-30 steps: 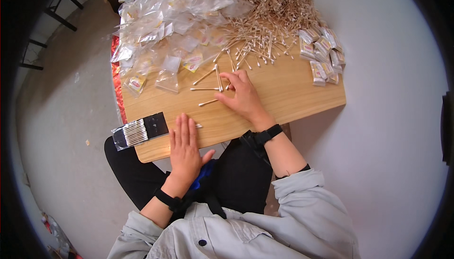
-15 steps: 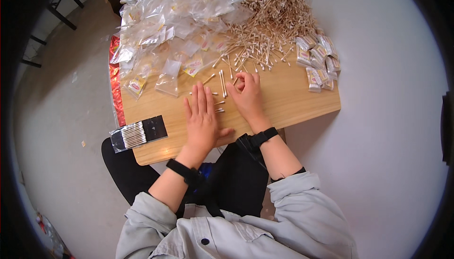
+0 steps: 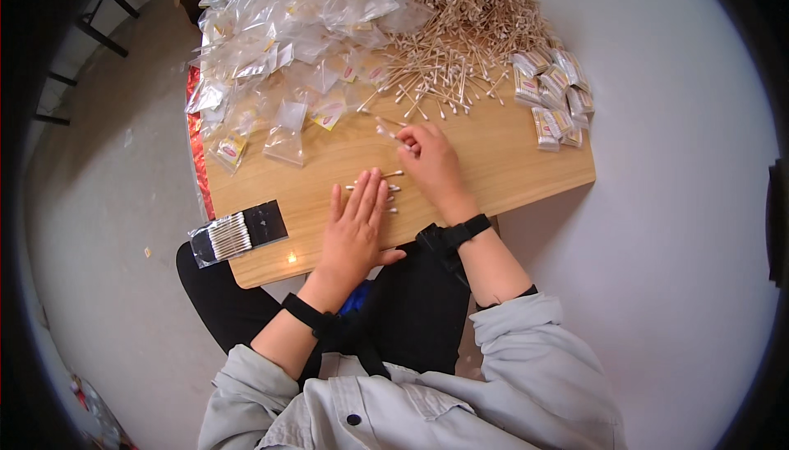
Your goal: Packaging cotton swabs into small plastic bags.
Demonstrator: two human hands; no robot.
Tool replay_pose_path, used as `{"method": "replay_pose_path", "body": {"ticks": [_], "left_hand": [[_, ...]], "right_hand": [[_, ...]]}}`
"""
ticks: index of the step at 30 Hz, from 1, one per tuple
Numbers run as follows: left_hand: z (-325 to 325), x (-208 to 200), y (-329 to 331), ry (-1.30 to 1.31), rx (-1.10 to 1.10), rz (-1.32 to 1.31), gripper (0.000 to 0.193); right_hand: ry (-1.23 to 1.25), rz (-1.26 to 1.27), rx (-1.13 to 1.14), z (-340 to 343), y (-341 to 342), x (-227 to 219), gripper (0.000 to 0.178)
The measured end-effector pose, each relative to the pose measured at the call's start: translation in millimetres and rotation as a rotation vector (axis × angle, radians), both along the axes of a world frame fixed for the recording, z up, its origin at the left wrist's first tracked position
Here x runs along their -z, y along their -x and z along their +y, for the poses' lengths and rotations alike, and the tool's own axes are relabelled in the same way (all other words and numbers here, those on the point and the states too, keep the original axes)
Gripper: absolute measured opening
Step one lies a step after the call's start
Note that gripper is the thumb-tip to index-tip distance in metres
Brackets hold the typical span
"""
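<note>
My left hand [image 3: 356, 228] lies flat on the wooden table, fingers stretched out over a few cotton swabs [image 3: 393, 174] whose tips stick out from beneath it. Just to the right and slightly farther off, my right hand [image 3: 431, 166] is closed in a pinch. Cotton swabs [image 3: 386, 129] poke out leftward from its fingertips, a bit blurred; how many I cannot tell. Beyond both hands spreads a big heap of loose cotton swabs [image 3: 485, 23], its near edge scattered toward my right hand.
Clear plastic bags [image 3: 312, 23] with small printed cards cover the table's far left. Filled swab packs [image 3: 555, 88] are piled at the right edge. On the near left corner, a row of swabs [image 3: 229, 237] rests on a black card [image 3: 267, 221]. Red foil [image 3: 196, 121] lines the left edge.
The upright swabs beside my right fingertips have left the tabletop, and swabs now show in that hand's pinch. My left hand has slid slightly nearer and to the right, together with the swabs under it.
</note>
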State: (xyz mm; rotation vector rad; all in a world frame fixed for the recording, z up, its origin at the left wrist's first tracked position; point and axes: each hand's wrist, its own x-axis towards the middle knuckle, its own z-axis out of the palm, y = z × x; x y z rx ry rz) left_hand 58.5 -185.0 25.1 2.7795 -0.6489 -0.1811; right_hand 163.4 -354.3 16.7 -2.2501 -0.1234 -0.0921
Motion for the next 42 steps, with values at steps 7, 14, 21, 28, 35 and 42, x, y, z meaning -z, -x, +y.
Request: {"method": "replay_pose_path", "body": {"ticks": [7, 14, 21, 28, 35, 42], "left_hand": [[-9, 12, -1, 0.077, -0.177, -0.091, 0.115], [-13, 13, 0, 0.028, -0.184, -0.119, 0.111], [-11, 18, 3, 0.08, -0.172, -0.156, 0.104], [-11, 16, 3, 0.105, -0.171, -0.125, 0.105], [-9, 17, 3, 0.118, -0.162, -0.11, 0.103], [-12, 11, 1, 0.135, -0.159, -0.115, 0.107]], "right_hand": [[-0.069, 0.114, -0.079, 16, 6, -15, 0.019], [0.222, 0.041, -0.13, 24, -22, -2, 0.018], [0.059, 0.134, -0.376, 38, -32, -15, 0.023], [0.229, -0.09, -0.203, 51, -45, -3, 0.019], [0.162, 0.143, -0.11, 25, -19, -7, 0.016], [0.341, -0.253, 0.335, 3, -43, 7, 0.014]]}}
